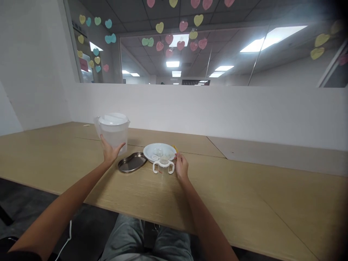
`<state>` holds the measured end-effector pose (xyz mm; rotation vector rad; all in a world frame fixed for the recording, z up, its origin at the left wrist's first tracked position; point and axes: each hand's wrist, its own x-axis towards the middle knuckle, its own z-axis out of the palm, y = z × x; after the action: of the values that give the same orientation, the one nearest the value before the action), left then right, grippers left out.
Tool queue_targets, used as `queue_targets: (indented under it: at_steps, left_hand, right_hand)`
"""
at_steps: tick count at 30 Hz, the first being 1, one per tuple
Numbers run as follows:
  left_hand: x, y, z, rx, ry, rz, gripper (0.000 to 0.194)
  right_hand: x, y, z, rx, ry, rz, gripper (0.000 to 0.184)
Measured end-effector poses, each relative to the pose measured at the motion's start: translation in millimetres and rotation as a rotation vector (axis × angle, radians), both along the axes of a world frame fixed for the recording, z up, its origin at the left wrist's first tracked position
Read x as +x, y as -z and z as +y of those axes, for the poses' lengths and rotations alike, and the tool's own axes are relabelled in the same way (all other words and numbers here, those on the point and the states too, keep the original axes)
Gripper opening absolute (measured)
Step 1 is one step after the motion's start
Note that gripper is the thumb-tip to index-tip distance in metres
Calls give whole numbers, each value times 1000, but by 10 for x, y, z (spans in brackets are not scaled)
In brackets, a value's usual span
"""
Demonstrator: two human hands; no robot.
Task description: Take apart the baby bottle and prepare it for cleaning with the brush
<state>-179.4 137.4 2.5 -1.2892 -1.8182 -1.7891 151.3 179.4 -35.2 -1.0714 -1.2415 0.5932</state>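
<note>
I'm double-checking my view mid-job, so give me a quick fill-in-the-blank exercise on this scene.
The hand nearest the pitcher is the person's ____ one.
The cup has ____ white handles.
In the picture, the bowl is to the ____ of the metal tray.
The notes on the window are shaped like ____.
Missing words: left; two; right; hearts.

Ceiling light panels (272, 39) and heart-shaped sticky notes (183, 26) on a wide window (227, 54) suggest an office.
</note>
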Motion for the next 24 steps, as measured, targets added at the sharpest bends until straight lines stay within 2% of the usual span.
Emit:
queue_targets:
  at_steps: [4,7,12,15,20,24]
  left_hand:
    - [-1,144,39,-36,-32,-34,85]
    - [-8,171,73,-14,-35,-63,85]
    - [-6,177,99,-21,-7,-89,88]
    - [14,188,91,0,23,-106,96]
    - [49,203,75,-17,10,-151,121]
    - [54,237,81,-34,8,-164,124]
  right_hand:
    - [17,-12,-30,-13,51,-60,48]
    - [60,-39,-68,-54,155,-161,47]
    - [162,-68,-111,-271,363,-471,34]
    - [185,-35,-106,-307,377,-565,30]
    - [180,37,-96,-336,328,-760,30]
    - [180,46,-112,-339,279,-865,27]
